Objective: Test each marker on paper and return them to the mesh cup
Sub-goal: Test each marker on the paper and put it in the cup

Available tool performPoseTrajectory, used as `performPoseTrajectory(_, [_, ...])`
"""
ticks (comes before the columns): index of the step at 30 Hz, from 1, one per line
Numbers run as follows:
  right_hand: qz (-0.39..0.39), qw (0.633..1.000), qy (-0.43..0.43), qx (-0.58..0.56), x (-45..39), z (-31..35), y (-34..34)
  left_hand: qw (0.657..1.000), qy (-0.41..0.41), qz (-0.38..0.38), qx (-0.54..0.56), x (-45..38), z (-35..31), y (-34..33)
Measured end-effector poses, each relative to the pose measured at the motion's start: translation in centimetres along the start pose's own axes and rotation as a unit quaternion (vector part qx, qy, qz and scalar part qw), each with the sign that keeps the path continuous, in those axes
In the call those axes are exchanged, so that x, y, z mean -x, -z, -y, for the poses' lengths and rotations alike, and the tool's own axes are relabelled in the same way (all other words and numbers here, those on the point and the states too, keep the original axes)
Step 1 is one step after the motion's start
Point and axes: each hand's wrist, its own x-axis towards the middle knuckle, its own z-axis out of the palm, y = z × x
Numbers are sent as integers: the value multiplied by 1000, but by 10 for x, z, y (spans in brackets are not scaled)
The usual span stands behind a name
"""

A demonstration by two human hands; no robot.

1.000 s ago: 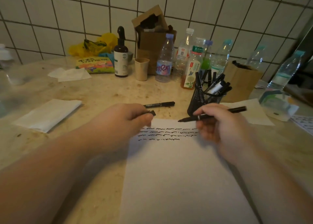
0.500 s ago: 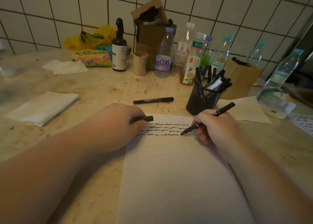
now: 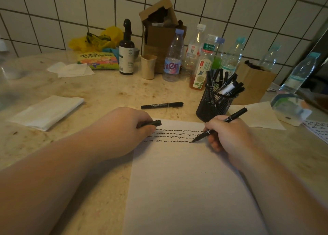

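A white sheet of paper (image 3: 184,181) lies in front of me with several rows of black squiggles near its top edge. My right hand (image 3: 229,135) grips a black marker (image 3: 236,114) whose tip touches the paper at the right end of the lowest row. My left hand (image 3: 124,128) rests on the paper's top left corner, closed around a black marker cap (image 3: 154,123). The black mesh cup (image 3: 213,103) stands just behind my right hand and holds several markers. Another capped black marker (image 3: 161,105) lies on the counter behind my left hand.
Several plastic bottles (image 3: 174,57), a dark pump bottle (image 3: 126,51), a beige cup (image 3: 148,66) and a cardboard box (image 3: 159,30) line the tiled wall. Folded tissue (image 3: 46,111) lies left. A loose paper (image 3: 257,116) and a white container (image 3: 291,108) sit right.
My right hand brought the uncapped marker down from above the paper; its tip now touches the lowest row of squiggles. My left hand stayed on the corner with the cap.
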Motion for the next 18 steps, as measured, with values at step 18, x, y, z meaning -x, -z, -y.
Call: performPoseTrajectory(18, [124, 970, 67, -198, 11, 10, 0, 999, -40, 9, 29, 4, -3, 0])
